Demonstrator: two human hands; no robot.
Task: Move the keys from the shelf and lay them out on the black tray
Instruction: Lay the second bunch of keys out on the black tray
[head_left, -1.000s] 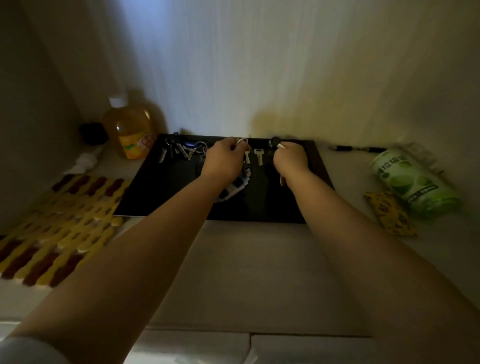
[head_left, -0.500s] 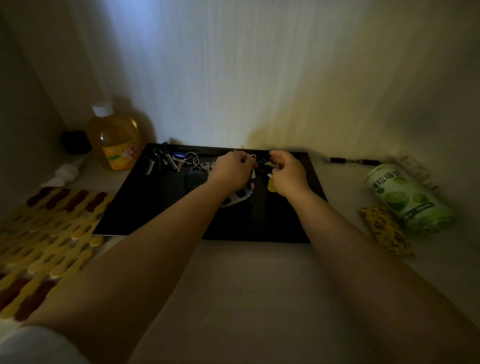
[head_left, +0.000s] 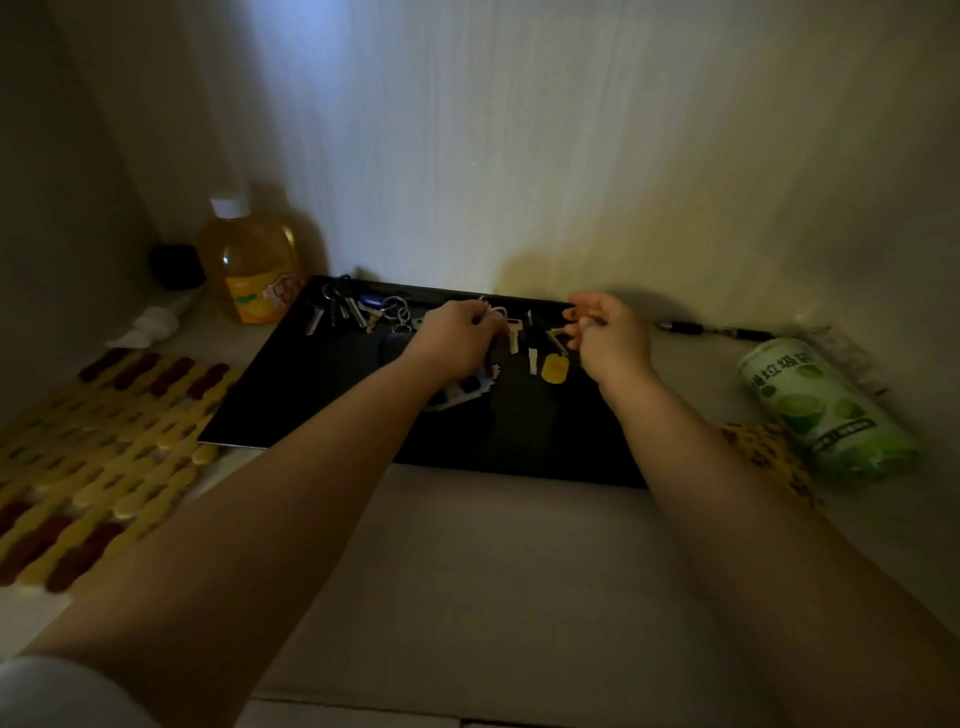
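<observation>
Two bare forearms reach from the near edge of a dim shelf toward its back wall. One black tray lies flat in the middle of the shelf, its far edge close to the wall. At the shelf's near left lies one yellow and dark red mat; at the right lie one green roll of bags and, just in front of it, one yellow patterned packet.

The left hand rests over the tray's centre, fingers curled around a pale key ring, with a black and white charm showing beneath the wrist. The right hand hovers over the tray's far right part, fingertips pinched narrowly on a small key. Between the hands, two silver keys and one yellow tag lie on the tray. A bunch of keys sits at the tray's far left corner; the count is unclear.

Farther back stand one orange juice bottle at the left corner and one black pen at the right.
</observation>
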